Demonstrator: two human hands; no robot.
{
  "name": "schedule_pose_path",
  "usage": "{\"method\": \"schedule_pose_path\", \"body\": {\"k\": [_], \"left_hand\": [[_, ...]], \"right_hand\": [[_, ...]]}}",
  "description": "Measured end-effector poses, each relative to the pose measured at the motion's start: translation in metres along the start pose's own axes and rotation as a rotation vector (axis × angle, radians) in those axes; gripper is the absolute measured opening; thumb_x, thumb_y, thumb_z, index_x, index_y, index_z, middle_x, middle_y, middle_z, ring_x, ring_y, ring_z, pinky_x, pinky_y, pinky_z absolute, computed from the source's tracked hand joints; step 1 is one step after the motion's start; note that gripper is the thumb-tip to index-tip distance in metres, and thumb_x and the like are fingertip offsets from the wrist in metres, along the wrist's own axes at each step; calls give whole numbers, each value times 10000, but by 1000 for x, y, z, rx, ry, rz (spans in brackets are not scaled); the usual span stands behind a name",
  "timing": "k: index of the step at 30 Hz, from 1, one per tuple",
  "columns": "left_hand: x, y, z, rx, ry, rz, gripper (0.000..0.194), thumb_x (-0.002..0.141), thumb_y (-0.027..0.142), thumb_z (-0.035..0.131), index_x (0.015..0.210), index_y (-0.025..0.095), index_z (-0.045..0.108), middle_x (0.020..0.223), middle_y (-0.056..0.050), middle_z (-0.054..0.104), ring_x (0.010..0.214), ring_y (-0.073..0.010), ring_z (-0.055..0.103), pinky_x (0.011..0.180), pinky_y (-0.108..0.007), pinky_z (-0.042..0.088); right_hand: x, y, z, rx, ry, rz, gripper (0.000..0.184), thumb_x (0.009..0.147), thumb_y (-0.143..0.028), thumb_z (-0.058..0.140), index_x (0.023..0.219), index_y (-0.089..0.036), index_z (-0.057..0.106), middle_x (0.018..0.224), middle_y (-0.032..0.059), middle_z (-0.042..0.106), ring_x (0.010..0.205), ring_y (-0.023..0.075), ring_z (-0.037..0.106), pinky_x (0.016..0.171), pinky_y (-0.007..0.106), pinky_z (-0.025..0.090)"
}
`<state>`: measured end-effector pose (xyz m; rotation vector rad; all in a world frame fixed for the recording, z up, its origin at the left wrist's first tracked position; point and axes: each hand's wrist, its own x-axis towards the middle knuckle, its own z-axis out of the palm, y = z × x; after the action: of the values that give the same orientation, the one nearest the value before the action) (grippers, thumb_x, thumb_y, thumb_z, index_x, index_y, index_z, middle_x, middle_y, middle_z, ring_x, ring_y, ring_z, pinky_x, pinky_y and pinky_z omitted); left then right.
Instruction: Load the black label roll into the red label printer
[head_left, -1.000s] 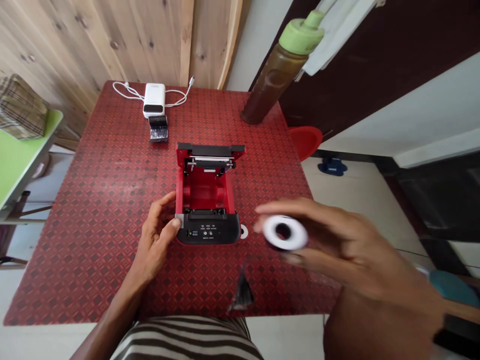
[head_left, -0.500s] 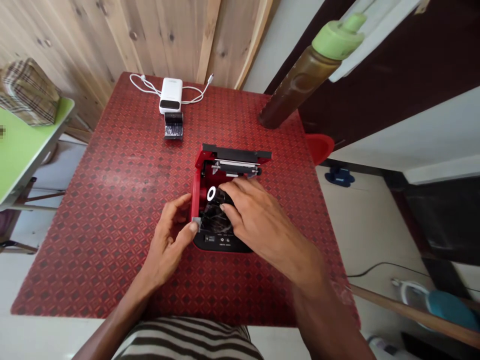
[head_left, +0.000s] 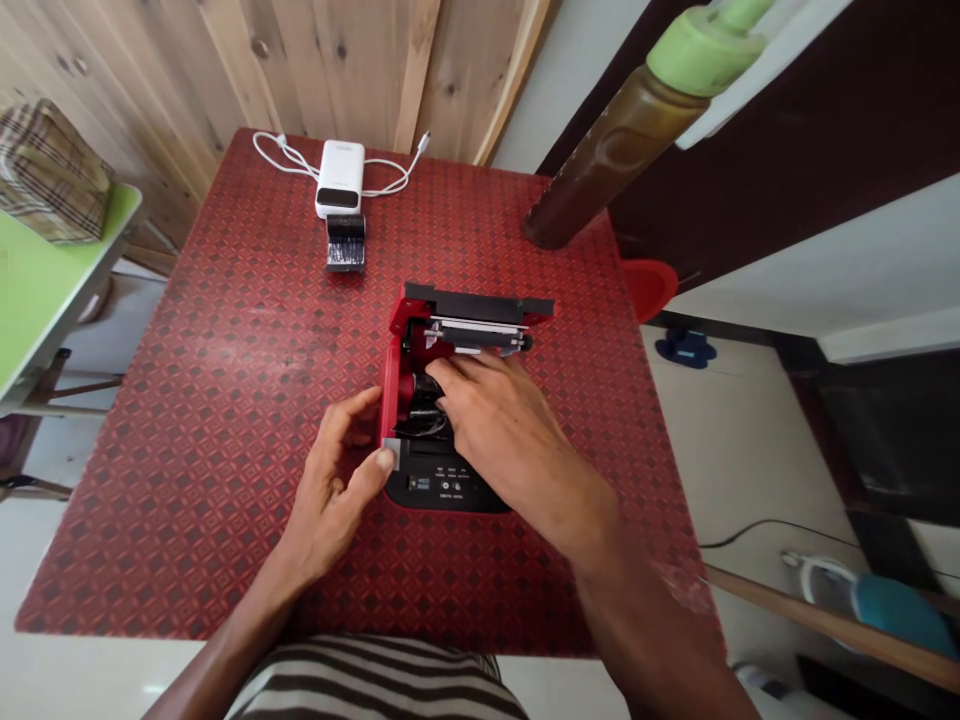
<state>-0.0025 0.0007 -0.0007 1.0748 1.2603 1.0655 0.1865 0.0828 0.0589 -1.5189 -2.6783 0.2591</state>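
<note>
A small red and black printer stands on the table with its lid raised. My left hand steadies its left side, the thumb on the grey corner piece and the curled fingers against the red wall. Inside the bay is a roll of shiny black film, its loose end hanging over the front part. My right hand reaches in from the right with its fingers closed on the roll. Most of the roll and my right fingertips are hidden behind that hand.
On the red patterned table lie a white power bank with a white cable and a second small black roll. A tall brown bottle with a green cap stands at the back right. A green table is at left.
My right hand has pushed the black roll lower into the printer bay, and its white core end no longer shows. The loose film has drawn back from the front panel. My left hand stays put.
</note>
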Motion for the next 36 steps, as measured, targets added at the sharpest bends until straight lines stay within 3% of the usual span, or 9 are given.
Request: {"method": "schedule_pose_path", "body": {"k": [4,8,14,18,20,23,26,33,36], "left_hand": [[1,1,0,0,0,0,631,1048,616,699,1569,268,622,1432,-135,695,1272,-326,662,1146,-542,517],[1,2,-1,8,-8,-4,627,1041,625,702,1552,268,631,1430,-132,705,1288,-335,669,1129,-530,526],[1,1,-2,37,-4,-4,612,1040,629,704,1529,267,639,1423,-127,707,1288,-340,663,1138,-540,506],[1,2,-1,5,-2,-1,582,1043,606,708,1517,276,641,1425,-123,715,1274,-332,683,1113,-525,538],[0,2,0,-6,6,4,568,1042,592,716,1508,276,646,1423,-120,721,1272,-329,692,1100,-512,556],[1,2,0,-3,11,11,577,1042,590,718,1513,264,645,1434,-129,720,1278,-330,694,1098,-499,565],[2,2,-1,3,2,23,592,1044,587,717,1526,251,642,1452,-136,714,1299,-334,692,1124,-502,555],[1,4,-6,-19,-33,19,554,1067,568,685,1532,267,655,1501,-132,732,1280,-340,728,1115,-535,577],[4,12,-9,18,34,42,552,1077,588,667,1518,256,671,1527,-137,727,1367,-361,699,1165,-564,553]], "right_hand": [[12,1,-3,-2,-73,48,377,946,75,548,1153,-146,773,1127,157,849,1129,321,763,989,420,529],[16,1,-5,34,-114,74,431,956,72,539,1248,-129,784,1209,179,843,1174,339,774,1006,441,561],[-15,14,-14,319,74,-56,567,1029,84,383,1335,-188,776,1364,113,829,1300,270,759,1182,473,570],[-37,16,-29,430,99,-185,349,1115,-116,594,1428,-201,723,1396,94,823,1291,251,765,1153,451,614],[-40,13,-30,410,90,-188,299,1079,-164,719,1375,-205,743,1351,90,833,1258,272,764,1112,473,629],[-38,9,-23,394,111,-234,143,1061,-94,733,1107,-213,797,1136,50,859,1061,248,765,997,437,641],[-36,8,-17,406,149,-248,222,1067,-42,694,942,-204,780,973,28,826,902,210,723,870,364,625],[-47,1,-16,388,330,-222,223,1077,-31,666,938,-154,789,982,78,771,920,213,685,848,351,608],[-59,-6,-12,365,401,-200,209,1070,-18,664,981,-138,810,952,78,751,896,211,659,820,348,606]]}}
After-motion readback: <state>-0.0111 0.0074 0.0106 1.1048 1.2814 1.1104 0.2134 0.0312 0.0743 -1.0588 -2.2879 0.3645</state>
